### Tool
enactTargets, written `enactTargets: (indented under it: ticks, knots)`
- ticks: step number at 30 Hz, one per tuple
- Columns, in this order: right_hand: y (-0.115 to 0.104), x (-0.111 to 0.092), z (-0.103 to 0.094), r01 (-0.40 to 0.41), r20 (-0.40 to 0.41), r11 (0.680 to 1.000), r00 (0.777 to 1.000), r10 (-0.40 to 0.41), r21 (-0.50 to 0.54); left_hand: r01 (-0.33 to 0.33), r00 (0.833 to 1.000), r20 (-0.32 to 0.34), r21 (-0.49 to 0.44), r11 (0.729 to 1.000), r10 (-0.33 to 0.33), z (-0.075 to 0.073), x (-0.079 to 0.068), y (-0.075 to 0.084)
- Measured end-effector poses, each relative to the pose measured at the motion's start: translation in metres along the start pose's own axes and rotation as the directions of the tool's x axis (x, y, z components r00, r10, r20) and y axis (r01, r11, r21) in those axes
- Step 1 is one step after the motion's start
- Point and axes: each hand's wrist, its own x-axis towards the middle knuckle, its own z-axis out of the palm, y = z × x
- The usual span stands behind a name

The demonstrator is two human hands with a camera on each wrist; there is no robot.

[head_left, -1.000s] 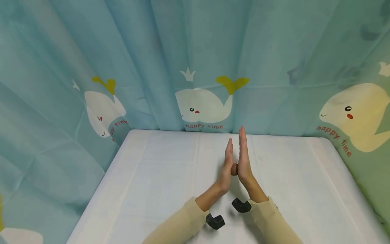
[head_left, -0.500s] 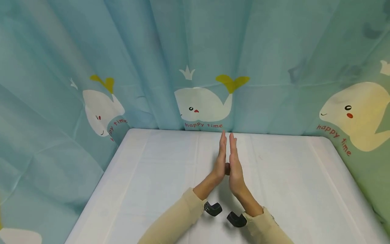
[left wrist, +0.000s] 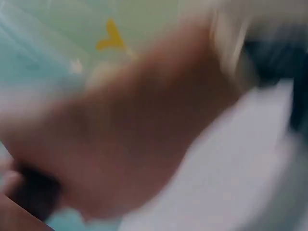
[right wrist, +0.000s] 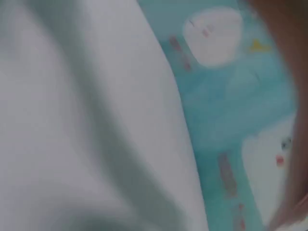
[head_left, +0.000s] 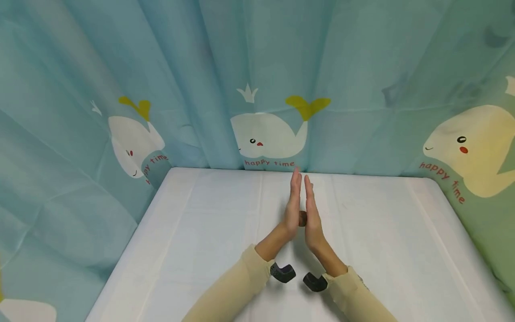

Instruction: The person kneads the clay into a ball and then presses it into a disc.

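Between my two palms sits a small brown rounded lump [head_left: 302,218], pressed from both sides. My left hand [head_left: 293,210] stands on edge, its fingers straight and pointing toward the back of the table. Facing it, my right hand [head_left: 313,217] has straight fingers too, with a narrow gap between the hands at the fingertips. In the left wrist view the lump [left wrist: 36,190] looks dark and blurred beside the left palm [left wrist: 110,159]. The right wrist view catches only a blurred strip of the right hand and wrist [right wrist: 288,43] along its edge; the lump is out of sight there.
A white-covered table [head_left: 217,214] lies under the hands. Behind and at both sides hangs a blue-green curtain [head_left: 354,53] printed with whales. Black curved pieces [head_left: 283,273] stick out at both sleeve cuffs, close to each other.
My hands have shifted left with the lump. Against each other, the left hand has slid forward and the right hand has drawn back; the lump has stayed between the palms.
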Motion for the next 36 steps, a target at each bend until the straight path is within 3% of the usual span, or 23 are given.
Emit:
enactTargets:
  ticks: [3,6,11,16,21,25,29,33,36]
  knots:
    - [-0.012,-0.003,0.009,0.034,0.018,0.999,0.999,-0.033,-0.041,0.015,0.999,-0.038,0.073,0.997,-0.012,-0.006,0.003,-0.011]
    - [-0.018,0.009,0.004,0.064,-0.009,0.997,0.998,-0.064,-0.032,0.0,1.0,0.017,0.115,0.993,-0.002,-0.005,-0.001,-0.014]
    - [-0.004,0.026,-0.011,0.068,-0.048,0.997,0.997,-0.067,0.033,0.013,0.995,0.095,0.037,0.999,-0.017,0.003,-0.009,0.003]
    - [0.005,0.008,0.003,-0.018,-0.007,0.999,1.0,0.018,0.028,0.027,0.999,0.027,-0.007,1.0,-0.027,-0.003,-0.002,0.012]
    - [-0.011,0.002,0.016,0.067,-0.016,0.996,0.998,-0.068,-0.065,0.028,1.0,-0.015,0.088,0.996,-0.027,-0.011,0.003,-0.007]
    - [-0.016,0.019,0.002,0.034,-0.054,0.998,0.998,-0.037,-0.049,0.089,0.995,0.044,-0.037,0.995,-0.087,-0.004,-0.007,-0.011]
    - [-0.004,0.029,-0.012,-0.032,-0.074,0.999,0.997,0.034,0.021,0.123,0.99,0.094,-0.165,0.979,-0.108,0.003,-0.014,0.0]
    - [0.005,0.016,-0.005,-0.059,-0.037,0.998,0.998,0.06,0.02,0.091,0.996,0.038,-0.153,0.984,-0.087,0.0,-0.011,0.009]
    - [-0.001,0.004,0.005,-0.068,-0.021,0.997,0.997,0.069,0.025,0.008,1.0,-0.002,-0.039,0.999,-0.008,-0.003,0.0,0.006]
